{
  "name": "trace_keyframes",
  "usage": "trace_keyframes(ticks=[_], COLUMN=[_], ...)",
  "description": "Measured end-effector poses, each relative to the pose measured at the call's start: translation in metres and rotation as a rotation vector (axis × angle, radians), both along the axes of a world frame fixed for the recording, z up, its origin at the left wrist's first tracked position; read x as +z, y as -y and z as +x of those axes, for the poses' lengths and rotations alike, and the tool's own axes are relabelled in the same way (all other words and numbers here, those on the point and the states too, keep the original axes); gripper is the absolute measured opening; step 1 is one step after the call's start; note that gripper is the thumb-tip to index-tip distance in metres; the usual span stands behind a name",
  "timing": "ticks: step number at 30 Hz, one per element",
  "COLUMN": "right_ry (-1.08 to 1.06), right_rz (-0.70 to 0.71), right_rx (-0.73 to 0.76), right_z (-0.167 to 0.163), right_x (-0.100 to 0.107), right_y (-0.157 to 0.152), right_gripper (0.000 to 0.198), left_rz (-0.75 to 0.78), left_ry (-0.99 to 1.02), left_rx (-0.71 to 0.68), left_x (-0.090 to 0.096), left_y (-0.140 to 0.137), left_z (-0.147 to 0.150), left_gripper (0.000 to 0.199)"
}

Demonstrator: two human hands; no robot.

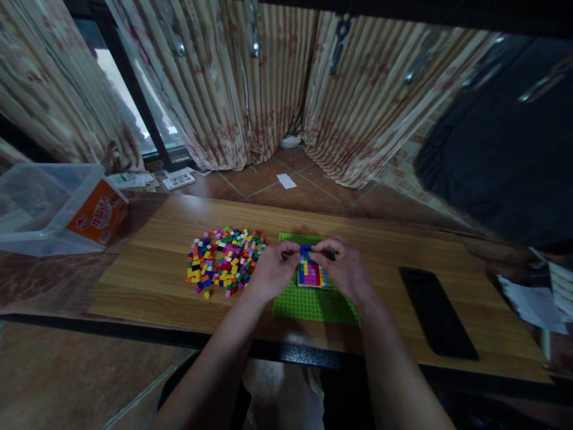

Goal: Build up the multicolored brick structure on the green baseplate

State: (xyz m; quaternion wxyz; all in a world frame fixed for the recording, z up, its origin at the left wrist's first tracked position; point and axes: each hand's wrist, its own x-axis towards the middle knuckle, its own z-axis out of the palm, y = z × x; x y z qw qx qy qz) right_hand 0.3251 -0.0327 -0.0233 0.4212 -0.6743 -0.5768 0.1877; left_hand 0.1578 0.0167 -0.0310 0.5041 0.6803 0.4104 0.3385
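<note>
A multicoloured block of small toy building bricks (314,276), blue along its top and left edges with red, yellow and pink inside, sits on a green studded baseplate (293,303). My left hand (278,267) is closed, its thumb and forefinger at the upper left corner of the block. My right hand (347,267) is closed too, fingertips pinched over the block's upper right part. Whatever may lie between the right fingertips is hidden. Left of the baseplate spreads a pile of loose toy bricks (226,260) in many colours, close to my left forearm.
A black flat slab (439,313) lies on the wooden table (152,275) at the right. A clear plastic bin (49,209) with an orange label stands at the far left. One yellow brick (207,294) lies just off the pile. Curtains (233,89) hang beyond the table.
</note>
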Motion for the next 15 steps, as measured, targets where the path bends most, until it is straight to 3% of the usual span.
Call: trace_keyframes(ticks=[6,15], right_ry=[0.069,0.118], right_rz=[0.024,0.036], right_rx=[0.022,0.043], right_z=[0.002,0.004], right_x=[0.000,0.000], right_y=[0.001,0.002], right_gripper=[0.004,0.005], left_rz=[-0.007,-0.072], left_ry=[-0.063,-0.030], left_rx=[0.141,0.219], left_x=[0.004,-0.008], left_y=[0.005,0.000], left_z=[0.012,0.028], left_gripper=[0.025,0.017])
